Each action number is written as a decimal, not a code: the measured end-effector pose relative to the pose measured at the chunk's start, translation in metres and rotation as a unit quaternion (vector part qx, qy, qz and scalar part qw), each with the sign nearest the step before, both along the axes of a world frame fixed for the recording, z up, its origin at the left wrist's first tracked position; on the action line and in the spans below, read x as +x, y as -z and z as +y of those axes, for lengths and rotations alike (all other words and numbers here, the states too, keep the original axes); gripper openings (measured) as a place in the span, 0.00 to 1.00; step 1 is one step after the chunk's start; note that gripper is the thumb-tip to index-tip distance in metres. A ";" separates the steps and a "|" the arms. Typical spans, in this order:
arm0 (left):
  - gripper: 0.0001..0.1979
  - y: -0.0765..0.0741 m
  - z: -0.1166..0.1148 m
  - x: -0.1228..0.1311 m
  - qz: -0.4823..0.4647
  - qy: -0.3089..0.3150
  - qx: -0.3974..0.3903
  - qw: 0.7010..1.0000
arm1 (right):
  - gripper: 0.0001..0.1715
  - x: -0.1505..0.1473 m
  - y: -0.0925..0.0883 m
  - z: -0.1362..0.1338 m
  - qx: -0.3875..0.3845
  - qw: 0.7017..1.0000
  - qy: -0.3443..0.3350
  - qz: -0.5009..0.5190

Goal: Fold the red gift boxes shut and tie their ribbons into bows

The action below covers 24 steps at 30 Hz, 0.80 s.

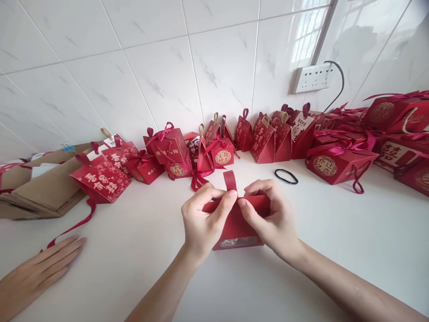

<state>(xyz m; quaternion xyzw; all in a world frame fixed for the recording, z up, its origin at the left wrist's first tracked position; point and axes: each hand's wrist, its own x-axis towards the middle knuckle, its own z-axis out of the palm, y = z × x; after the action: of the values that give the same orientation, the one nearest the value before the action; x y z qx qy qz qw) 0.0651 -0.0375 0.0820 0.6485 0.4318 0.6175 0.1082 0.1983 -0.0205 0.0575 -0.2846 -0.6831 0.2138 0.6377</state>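
A red gift box (239,226) with a small clear window low on its near side stands on the white table in front of me. My left hand (209,219) pinches the box's top edge, its thumb on the near side beside a red ribbon loop (229,180) that sticks up there. On the other half of the same edge, my right hand (271,219) is closed too, thumb in front and fingers behind. Both thumb tips nearly meet at the middle. The fingertips behind the edge are partly hidden.
Another person's hand (50,268) lies flat at the left, near a loose red ribbon (75,227). Several red gift boxes (268,138) line the tiled wall. A brown cardboard box (50,188) stands left; a black hair tie (286,176) lies behind my right hand.
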 end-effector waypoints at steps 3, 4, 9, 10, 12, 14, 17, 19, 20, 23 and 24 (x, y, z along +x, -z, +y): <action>0.10 -0.001 0.003 -0.001 -0.011 0.008 -0.037 0.999 | 0.05 0.000 -0.001 0.004 -0.020 1.000 -0.004 -0.007; 0.10 -0.002 0.003 -0.002 -0.013 0.012 -0.052 0.999 | 0.05 0.000 0.000 0.005 -0.023 1.000 -0.006 -0.006; 0.12 -0.005 0.005 -0.008 -0.027 0.058 -0.115 0.991 | 0.05 -0.001 0.002 0.006 -0.022 0.999 -0.042 0.021; 0.12 -0.004 0.005 -0.010 -0.029 0.073 -0.121 0.990 | 0.05 -0.001 0.002 0.006 -0.023 0.998 -0.043 0.025; 0.10 -0.002 0.005 -0.015 -0.036 0.115 -0.129 0.984 | 0.06 -0.001 0.002 0.005 -0.031 0.998 -0.042 0.027; 0.07 0.000 0.006 -0.020 -0.043 0.164 -0.143 0.975 | 0.06 -0.001 0.000 0.005 -0.042 0.998 -0.039 0.024; 0.03 0.004 0.006 -0.025 -0.039 0.199 -0.153 0.967 | 0.07 0.000 -0.001 0.005 -0.047 0.998 -0.029 0.020; 0.01 0.005 0.007 -0.025 -0.030 0.193 -0.142 0.970 | 0.07 0.001 -0.002 0.005 -0.045 0.999 -0.022 0.020; 0.01 0.006 0.007 -0.024 -0.027 0.187 -0.135 0.973 | 0.07 0.001 -0.002 0.005 -0.044 0.999 -0.020 0.020; 0.02 0.006 0.008 -0.021 -0.021 0.169 -0.118 0.978 | 0.08 0.001 -0.001 0.005 -0.041 0.999 -0.018 0.022; 0.02 0.006 0.008 -0.020 -0.020 0.164 -0.115 0.980 | 0.08 0.001 -0.001 0.005 -0.041 0.999 -0.018 0.022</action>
<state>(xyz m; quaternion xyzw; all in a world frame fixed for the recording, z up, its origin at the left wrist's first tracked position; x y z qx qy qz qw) 0.0447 -0.0293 0.0757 0.6814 0.3852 0.5504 0.2903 0.1997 -0.0150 0.0588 -0.2929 -0.6646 0.2592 0.6367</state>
